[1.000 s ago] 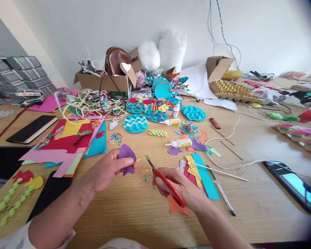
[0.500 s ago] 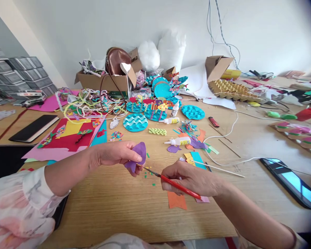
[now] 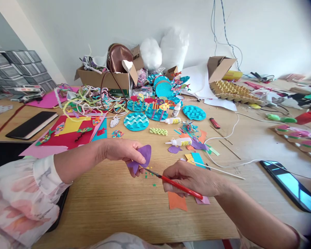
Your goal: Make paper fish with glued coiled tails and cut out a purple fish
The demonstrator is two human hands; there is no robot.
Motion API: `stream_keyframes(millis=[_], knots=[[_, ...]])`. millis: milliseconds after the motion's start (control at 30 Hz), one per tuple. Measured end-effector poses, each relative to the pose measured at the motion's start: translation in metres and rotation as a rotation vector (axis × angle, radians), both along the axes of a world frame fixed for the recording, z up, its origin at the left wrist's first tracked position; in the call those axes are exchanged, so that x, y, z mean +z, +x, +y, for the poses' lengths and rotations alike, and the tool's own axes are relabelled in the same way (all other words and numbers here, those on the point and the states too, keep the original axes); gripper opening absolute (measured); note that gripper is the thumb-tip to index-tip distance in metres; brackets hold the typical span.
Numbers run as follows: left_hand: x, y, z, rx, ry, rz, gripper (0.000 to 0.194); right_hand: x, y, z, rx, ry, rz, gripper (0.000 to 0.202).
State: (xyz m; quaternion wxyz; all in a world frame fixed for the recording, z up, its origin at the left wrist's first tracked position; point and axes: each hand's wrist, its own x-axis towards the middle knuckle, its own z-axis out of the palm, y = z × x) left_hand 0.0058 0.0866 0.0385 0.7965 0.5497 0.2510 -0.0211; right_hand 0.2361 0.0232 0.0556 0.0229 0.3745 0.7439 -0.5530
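Observation:
Between thumb and fingers, my left hand (image 3: 129, 154) pinches a purple paper fish shape (image 3: 145, 155) above the table. My right hand (image 3: 188, 176) grips red-handled scissors (image 3: 181, 188), their blade tips close against the lower edge of the purple paper beside my left fingers. A sliver of yellow shows at the left fingertips; its kind is unclear. Beneath lie tiny green and yellow paper scraps (image 3: 150, 174). An orange paper piece (image 3: 177, 201) and a pink one lie below my right hand. Another purple paper fish (image 3: 174, 149) rests farther back, near a glue bottle (image 3: 180, 141).
Blue wavy discs (image 3: 136, 121) and a green braided strip (image 3: 158, 131) lie ahead. At left are coloured paper sheets (image 3: 75, 136) and a black notebook (image 3: 32, 124). A phone (image 3: 290, 185), a white cable and thin sticks lie right. A cardboard box (image 3: 101, 79) stands behind.
My left hand and the purple paper have shifted slightly right, with the paper turned a little. The scissors stay at its lower edge, and the whole view has moved slightly.

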Motion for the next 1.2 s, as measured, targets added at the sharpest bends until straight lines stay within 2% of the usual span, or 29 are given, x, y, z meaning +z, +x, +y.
stream_keyframes(millis=[467, 1200], knots=[[0.001, 0.0022, -0.0001, -0.059, -0.035, 0.017, 0.014, -0.0016, -0.0043, 0.0008, 0.005, -0.033, 0.028, 0.035], [-0.0018, 0.0045, -0.0003, -0.091, -0.078, -0.011, 0.013, -0.0018, -0.0067, -0.0049, -0.006, 0.022, 0.003, 0.035]])
